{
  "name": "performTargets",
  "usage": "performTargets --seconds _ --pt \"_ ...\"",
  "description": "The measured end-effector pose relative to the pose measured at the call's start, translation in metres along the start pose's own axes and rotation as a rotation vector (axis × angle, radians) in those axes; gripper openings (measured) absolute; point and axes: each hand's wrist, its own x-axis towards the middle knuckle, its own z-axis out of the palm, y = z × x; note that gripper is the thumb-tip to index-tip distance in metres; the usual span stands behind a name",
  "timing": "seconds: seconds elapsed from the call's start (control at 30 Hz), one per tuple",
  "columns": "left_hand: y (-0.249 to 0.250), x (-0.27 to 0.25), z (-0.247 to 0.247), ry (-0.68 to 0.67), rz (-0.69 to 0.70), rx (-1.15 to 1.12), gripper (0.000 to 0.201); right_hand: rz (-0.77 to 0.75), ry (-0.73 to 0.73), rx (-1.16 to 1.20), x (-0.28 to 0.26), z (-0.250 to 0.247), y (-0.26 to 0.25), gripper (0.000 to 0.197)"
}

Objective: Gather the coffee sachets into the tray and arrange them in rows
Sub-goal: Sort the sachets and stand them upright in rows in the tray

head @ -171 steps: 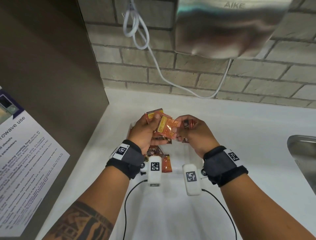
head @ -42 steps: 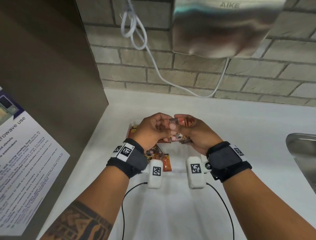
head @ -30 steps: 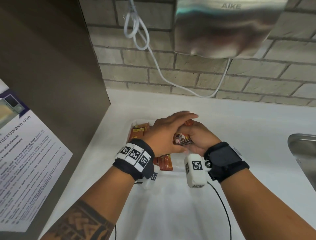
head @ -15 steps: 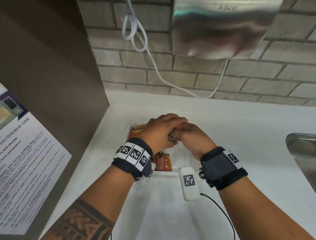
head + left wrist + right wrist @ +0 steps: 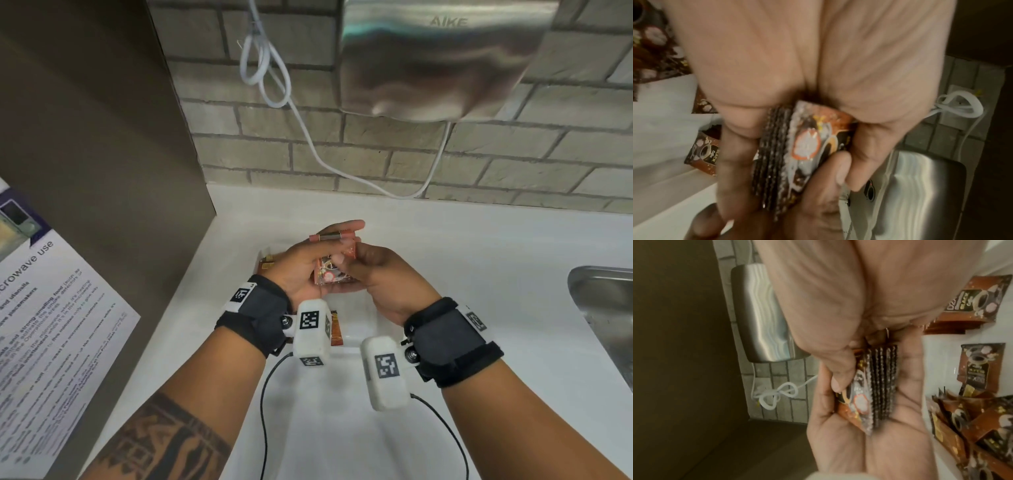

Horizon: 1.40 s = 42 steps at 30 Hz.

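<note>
Sachets (image 5: pixel 331 274) stacked between both hands; wrist views reveal serrated edges

Sachets (image 5: pixel 334 275) between hands, seemingly above tray (image 5: pixel 356 337)

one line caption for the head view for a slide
Both hands square up a stack of coffee sachets above the white tray.

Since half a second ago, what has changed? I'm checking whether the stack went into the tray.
The left hand turned palm-up from over the right hand and now cradles the stack of sachets, raised, with the right hand pinching its far end. Sachets in the tray stayed put.
</note>
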Motion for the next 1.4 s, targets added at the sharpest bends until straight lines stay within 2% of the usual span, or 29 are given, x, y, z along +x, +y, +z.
performTargets --seconds 0.13,0.2,0.27,0.33,0.4,0.6,0.8,1.0,1.07,1.13,1.27,1.4 --pt "0.002 -0.002 0.000 0.053 0.018 0.059 0.038 -0.072 0.105 -0.259 0.001 -0.006 -0.004 0.043" --pt "0.001 -0.002 -0.004 0.084 0.032 0.137 0.034 -0.116 0.239 -0.387 -0.001 -0.010 -0.010 0.049" --pt "0.000 -0.003 -0.005 0.111 0.038 0.223 0.026 -0.145 0.345 -0.381 -0.004 -0.013 -0.019 0.035" --pt "-0.003 -0.003 -0.005 0.113 0.031 0.265 0.015 -0.145 0.292 -0.345 -0.003 -0.016 -0.025 0.019" --pt "-0.006 -0.002 -0.003 0.091 0.027 0.285 0.014 -0.127 0.225 -0.360 -0.001 -0.020 -0.029 0.012" --pt "-0.005 -0.005 -0.004 0.001 0.037 0.395 0.042 -0.096 0.187 -0.331 0.003 -0.034 -0.031 0.019" --pt "-0.006 -0.002 -0.003 0.026 0.088 0.524 0.048 -0.111 0.170 -0.318 0.002 -0.039 -0.036 0.018" --pt "-0.009 0.008 -0.004 0.057 0.114 0.663 0.051 -0.146 0.139 -0.544 0.004 -0.049 -0.034 0.009" --pt "-0.011 0.010 -0.008 0.090 0.106 0.747 0.049 -0.141 0.180 -0.636 0.004 -0.055 -0.033 0.010" --pt "-0.013 0.010 -0.014 0.130 0.032 0.772 0.045 -0.122 0.253 -0.745 0.004 -0.063 -0.034 0.009" --pt "-0.021 0.010 -0.027 0.149 -0.287 0.948 0.033 -0.025 0.300 -0.930 0.008 -0.078 -0.023 0.011" --pt "-0.029 0.020 -0.016 0.047 -0.338 1.145 0.027 0.050 0.275 -1.028 0.018 -0.084 -0.003 0.008"
